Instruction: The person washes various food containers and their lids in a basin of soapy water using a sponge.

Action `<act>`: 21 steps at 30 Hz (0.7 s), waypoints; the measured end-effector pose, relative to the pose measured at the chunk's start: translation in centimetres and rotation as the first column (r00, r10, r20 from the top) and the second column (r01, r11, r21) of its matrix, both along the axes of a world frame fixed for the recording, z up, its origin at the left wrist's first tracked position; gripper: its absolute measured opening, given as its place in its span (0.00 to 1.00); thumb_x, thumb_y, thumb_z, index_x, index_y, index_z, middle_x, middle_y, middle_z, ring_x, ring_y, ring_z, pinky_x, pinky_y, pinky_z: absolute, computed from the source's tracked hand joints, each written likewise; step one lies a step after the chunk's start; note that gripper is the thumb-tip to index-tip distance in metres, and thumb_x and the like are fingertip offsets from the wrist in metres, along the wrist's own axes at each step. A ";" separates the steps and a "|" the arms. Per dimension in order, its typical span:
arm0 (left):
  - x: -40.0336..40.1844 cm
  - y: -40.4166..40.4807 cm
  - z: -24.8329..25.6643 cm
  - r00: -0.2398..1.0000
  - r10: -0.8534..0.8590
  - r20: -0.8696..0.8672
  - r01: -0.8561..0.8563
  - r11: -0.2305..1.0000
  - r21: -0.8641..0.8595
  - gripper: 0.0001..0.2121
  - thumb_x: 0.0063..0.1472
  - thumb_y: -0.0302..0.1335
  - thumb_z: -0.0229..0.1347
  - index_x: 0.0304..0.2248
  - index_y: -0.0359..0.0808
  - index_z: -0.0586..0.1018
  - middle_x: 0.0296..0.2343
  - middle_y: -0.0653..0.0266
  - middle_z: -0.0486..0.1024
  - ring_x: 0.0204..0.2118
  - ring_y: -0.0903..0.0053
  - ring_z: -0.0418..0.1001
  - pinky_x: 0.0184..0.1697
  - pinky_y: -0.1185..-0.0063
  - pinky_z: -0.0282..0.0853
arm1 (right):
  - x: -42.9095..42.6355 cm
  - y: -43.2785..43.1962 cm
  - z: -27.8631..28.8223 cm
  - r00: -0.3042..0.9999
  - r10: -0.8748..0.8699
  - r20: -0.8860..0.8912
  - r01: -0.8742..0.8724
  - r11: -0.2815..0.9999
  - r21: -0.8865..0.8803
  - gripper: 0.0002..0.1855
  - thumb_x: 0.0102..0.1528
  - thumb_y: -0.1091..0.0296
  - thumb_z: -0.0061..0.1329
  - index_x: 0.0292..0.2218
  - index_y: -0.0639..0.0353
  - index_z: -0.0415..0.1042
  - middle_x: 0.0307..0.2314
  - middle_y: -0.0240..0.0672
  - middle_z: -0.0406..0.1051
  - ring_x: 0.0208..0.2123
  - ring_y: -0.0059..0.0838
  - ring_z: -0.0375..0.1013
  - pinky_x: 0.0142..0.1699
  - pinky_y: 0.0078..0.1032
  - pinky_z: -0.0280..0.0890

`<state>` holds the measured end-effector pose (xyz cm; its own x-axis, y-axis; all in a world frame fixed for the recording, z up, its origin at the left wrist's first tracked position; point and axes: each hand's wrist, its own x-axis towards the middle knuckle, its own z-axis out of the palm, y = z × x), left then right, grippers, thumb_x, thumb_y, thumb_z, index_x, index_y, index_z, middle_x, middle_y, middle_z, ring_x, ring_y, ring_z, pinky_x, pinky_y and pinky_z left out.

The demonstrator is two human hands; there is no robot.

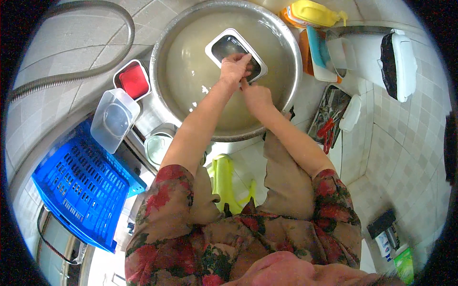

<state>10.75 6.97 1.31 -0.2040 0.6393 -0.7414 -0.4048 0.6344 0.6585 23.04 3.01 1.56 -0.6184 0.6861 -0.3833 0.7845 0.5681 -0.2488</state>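
Note:
A large round metal basin (214, 128) of cloudy water stands before me. A rectangular container with a white rim (219, 40) and dark inside lies in it at the water's surface. My left hand (236, 68) reaches over the container's near side, its fingers bent over the dark interior; whether they grip anything is hidden. My right hand (257, 98) is against the container's near right edge, close below the left hand, fingers curled in. Its fingertips are partly hidden, so I cannot tell what they hold. Small white bits float left of my forearm.
Left of the basin are a red-lined white container (133, 80), a clear plastic tub (114, 118) and a blue plastic basket (82, 186). A grey corrugated hose (71, 75) curves at upper left. On the right are a yellow bottle (311, 13) and a tray with red-handled tools (327, 130).

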 end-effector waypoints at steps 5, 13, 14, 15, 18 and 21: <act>0.1 -0.1 -1.4 0.989 0.092 0.116 -0.095 0.995 0.015 0.16 0.54 0.29 0.54 0.39 0.26 0.70 0.32 0.55 0.73 0.33 0.68 0.73 0.35 0.74 0.72 | 0.0 0.5 0.2 0.998 -0.009 0.064 0.010 1.000 -0.010 0.16 0.51 0.67 0.41 0.43 0.53 0.60 0.22 0.38 0.70 0.22 0.38 0.73 0.24 0.34 0.67; 0.5 0.4 -1.1 0.997 0.078 0.006 -0.078 0.997 0.015 0.12 0.52 0.25 0.53 0.36 0.26 0.71 0.28 0.57 0.73 0.29 0.70 0.74 0.30 0.76 0.73 | 0.8 0.1 -0.2 0.999 -0.014 -0.029 0.013 0.999 -0.051 0.16 0.52 0.66 0.41 0.43 0.52 0.62 0.21 0.41 0.70 0.23 0.40 0.72 0.26 0.35 0.67; 0.6 0.6 -0.8 0.995 0.087 -0.048 -0.087 0.996 0.005 0.12 0.51 0.24 0.53 0.35 0.26 0.72 0.27 0.57 0.74 0.27 0.70 0.75 0.28 0.77 0.74 | 0.7 0.2 0.0 0.999 -0.013 -0.031 0.011 0.999 -0.052 0.16 0.52 0.66 0.41 0.43 0.52 0.62 0.21 0.41 0.70 0.23 0.40 0.72 0.26 0.35 0.67; 0.7 0.8 -0.5 0.991 0.094 -0.100 -0.095 0.995 -0.005 0.11 0.51 0.24 0.53 0.34 0.26 0.73 0.26 0.57 0.74 0.26 0.70 0.75 0.27 0.77 0.74 | 0.6 0.3 0.2 1.000 -0.022 -0.017 0.021 0.998 -0.058 0.16 0.52 0.67 0.41 0.44 0.52 0.61 0.21 0.41 0.70 0.23 0.40 0.72 0.26 0.35 0.67; 0.7 1.9 0.5 0.985 0.037 -0.169 -0.061 0.988 -0.138 0.11 0.50 0.24 0.53 0.32 0.25 0.74 0.26 0.56 0.75 0.25 0.70 0.75 0.24 0.78 0.74 | 0.8 0.4 0.7 1.000 -0.029 -0.004 0.028 0.996 -0.080 0.17 0.51 0.68 0.41 0.44 0.52 0.61 0.23 0.41 0.70 0.24 0.40 0.72 0.27 0.36 0.67; 0.6 2.3 1.2 0.969 0.010 -0.247 -0.066 0.974 -0.218 0.11 0.49 0.25 0.53 0.31 0.25 0.74 0.26 0.55 0.75 0.25 0.70 0.75 0.24 0.78 0.74 | 0.7 0.7 0.8 0.998 -0.053 0.028 0.056 0.993 -0.101 0.18 0.51 0.68 0.41 0.44 0.51 0.61 0.24 0.41 0.70 0.24 0.41 0.72 0.28 0.36 0.67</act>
<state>11.38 9.28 2.56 -0.4168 0.4515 -0.7890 -0.2768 0.7637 0.5832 23.75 3.72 2.38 -0.5705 0.6748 -0.4681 0.8202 0.4972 -0.2827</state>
